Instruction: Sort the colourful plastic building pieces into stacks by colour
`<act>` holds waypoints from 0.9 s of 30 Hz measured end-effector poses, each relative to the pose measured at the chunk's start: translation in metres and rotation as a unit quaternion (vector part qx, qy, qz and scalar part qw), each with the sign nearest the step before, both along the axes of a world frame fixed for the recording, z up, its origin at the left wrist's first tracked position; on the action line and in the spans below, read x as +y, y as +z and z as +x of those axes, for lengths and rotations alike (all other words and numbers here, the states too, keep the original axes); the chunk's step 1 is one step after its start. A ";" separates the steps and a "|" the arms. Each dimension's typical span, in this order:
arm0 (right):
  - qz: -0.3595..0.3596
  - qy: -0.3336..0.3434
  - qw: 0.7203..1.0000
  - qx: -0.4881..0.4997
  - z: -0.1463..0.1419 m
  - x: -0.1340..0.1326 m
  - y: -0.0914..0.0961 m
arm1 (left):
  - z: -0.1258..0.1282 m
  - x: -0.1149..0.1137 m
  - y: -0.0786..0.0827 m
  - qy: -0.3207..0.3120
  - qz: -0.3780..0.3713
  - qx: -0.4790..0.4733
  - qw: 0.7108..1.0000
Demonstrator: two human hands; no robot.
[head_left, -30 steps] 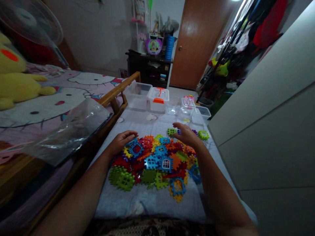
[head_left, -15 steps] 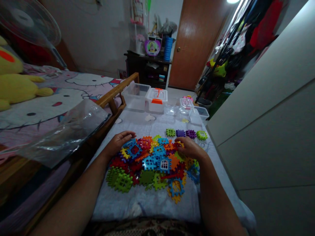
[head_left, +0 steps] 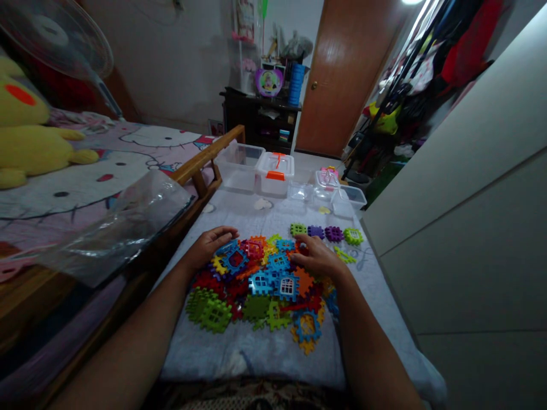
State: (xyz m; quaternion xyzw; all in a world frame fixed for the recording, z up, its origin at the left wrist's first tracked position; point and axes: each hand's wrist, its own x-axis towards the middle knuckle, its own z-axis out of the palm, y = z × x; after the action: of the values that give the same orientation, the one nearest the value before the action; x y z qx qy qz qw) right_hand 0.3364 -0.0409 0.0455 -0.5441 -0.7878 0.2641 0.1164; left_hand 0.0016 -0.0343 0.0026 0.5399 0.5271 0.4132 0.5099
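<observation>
A heap of colourful interlocking plastic building pieces (head_left: 260, 283) lies on the cloth before me. Along its left edge rests my left hand (head_left: 212, 246), fingers stretched out beside a blue square frame piece (head_left: 236, 259). My right hand (head_left: 317, 255) reaches over the heap's upper right, thumb and fingers apart near orange and blue pieces; nothing is visibly held. Behind it, a row has a green piece (head_left: 298, 229), two purple pieces (head_left: 334, 233) and a light green piece (head_left: 352, 236). A thin light green piece (head_left: 344, 255) lies right of that hand.
At the far end stand a clear open bin (head_left: 239, 165), a lidded box with orange clips (head_left: 276, 173) and smaller clear containers (head_left: 348, 197). A wooden bed rail (head_left: 209, 152) borders the left, a white cabinet (head_left: 461, 216) the right. A plastic bag (head_left: 128, 219) lies left.
My right hand has moved left and inward over the heap. The thin light green piece now shows to its right. My left hand stays nearly still; the view has shifted slightly.
</observation>
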 end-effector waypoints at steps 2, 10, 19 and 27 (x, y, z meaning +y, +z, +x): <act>-0.001 0.010 1.000 0.026 0.000 0.002 -0.004 | 0.000 0.000 -0.001 -0.001 -0.003 0.000 1.000; -0.046 0.031 0.993 0.108 0.008 0.000 -0.009 | -0.002 0.002 -0.006 -0.010 0.000 0.000 1.000; -0.023 0.028 0.999 0.038 0.004 -0.001 -0.004 | -0.003 0.003 -0.005 -0.008 0.012 0.008 1.000; -0.055 0.026 0.992 0.113 0.015 -0.002 -0.003 | -0.003 0.002 -0.005 -0.006 0.007 0.010 1.000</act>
State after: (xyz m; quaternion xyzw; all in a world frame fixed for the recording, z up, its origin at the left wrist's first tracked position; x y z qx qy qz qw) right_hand 0.3512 -0.0424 0.0426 -0.4960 -0.7677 0.3694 0.1681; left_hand -0.0013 -0.0319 -0.0022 0.5508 0.5262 0.4086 0.5028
